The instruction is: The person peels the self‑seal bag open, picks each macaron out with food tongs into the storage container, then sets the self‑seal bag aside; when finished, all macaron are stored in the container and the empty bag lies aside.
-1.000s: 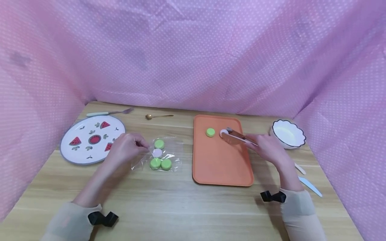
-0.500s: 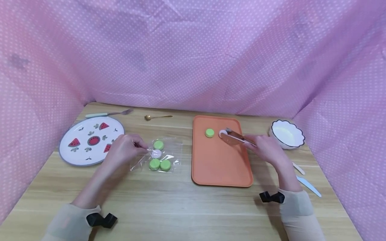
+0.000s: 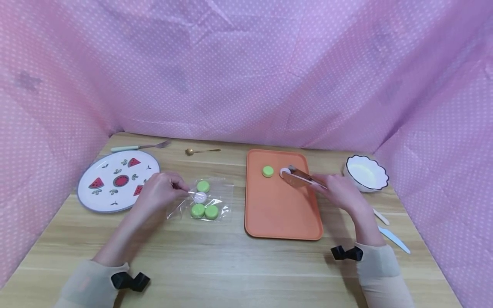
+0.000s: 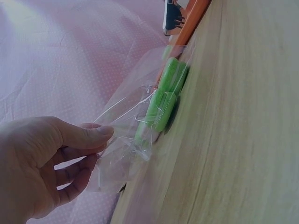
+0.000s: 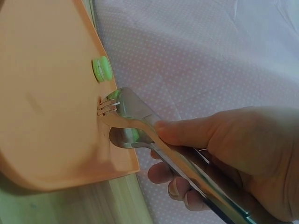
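My left hand (image 3: 163, 191) pinches the edge of a clear plastic bag (image 3: 225, 190) between thumb and fingers. Inside the bag lie green macarons (image 4: 167, 93) and one pale lilac macaron (image 3: 200, 197). Metal serving tongs (image 5: 180, 163) with a forked tip are gripped in my right hand (image 3: 339, 190). Their tips are low over the orange tray (image 3: 283, 214), on either side of a pale macaron (image 3: 285, 171) in the head view; the tongs hide it in the right wrist view. Beside it on the tray sits a green macaron (image 3: 267, 171).
A watermelon-patterned oval plate (image 3: 108, 179) lies left, with a fork (image 3: 140, 147) behind it. A small gold spoon (image 3: 202, 151) is at the back. On the right stand a scalloped white bowl (image 3: 366, 173), a light-blue knife (image 3: 394, 239) and a pale handle (image 3: 381, 216). Pink dotted cloth encloses the table.
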Demonstrator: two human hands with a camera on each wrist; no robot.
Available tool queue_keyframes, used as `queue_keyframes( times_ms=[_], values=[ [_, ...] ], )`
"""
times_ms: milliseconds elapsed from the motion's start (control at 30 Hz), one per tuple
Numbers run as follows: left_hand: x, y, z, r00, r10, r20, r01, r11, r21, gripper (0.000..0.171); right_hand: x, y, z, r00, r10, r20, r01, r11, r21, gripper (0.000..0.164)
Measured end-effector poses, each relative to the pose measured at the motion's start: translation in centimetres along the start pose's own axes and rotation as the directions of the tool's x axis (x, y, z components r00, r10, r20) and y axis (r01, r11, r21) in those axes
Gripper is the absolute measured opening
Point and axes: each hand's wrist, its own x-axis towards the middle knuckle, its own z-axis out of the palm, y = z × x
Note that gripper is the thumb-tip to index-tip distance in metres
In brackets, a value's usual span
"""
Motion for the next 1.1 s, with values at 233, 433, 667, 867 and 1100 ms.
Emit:
queue_keyframes(
  times_ms=[233,433,667,867,1100],
  values=[
    [-0.07,0.13,0.07,1.000,0.016,-0.016,-0.016,1.000,0.004,0.010,0.03,0.02,0.06,1.000,0.007,-0.002,-0.007,1.000,0.003,0.014],
    [-0.21,0.10,0.15,1.000,-0.014,-0.002,0.014,1.000,-0.001,0.011,-0.01,0.13,0.17,1.000,0.003,0.004,-0.003,1.000,-0.004,0.016],
    [-0.17,0.20,0.11,1.000,-0.015,-0.001,0.015,1.000,0.005,0.011,-0.16,0.13,0.13,1.000,0.006,0.001,-0.006,1.000,-0.015,0.017],
    [-0.16,0.15,0.13,1.000,0.004,-0.007,-0.004,1.000,0.011,0.011,-0.12,0.17,0.17,1.000,0.004,0.000,-0.004,1.000,-0.016,0.016],
    [-0.27,0.23,0.17,1.000,0.010,-0.016,-0.010,1.000,0.021,0.010,0.01,0.17,0.12,1.000,-0.003,-0.003,0.003,1.000,-0.014,0.016]
  ],
)
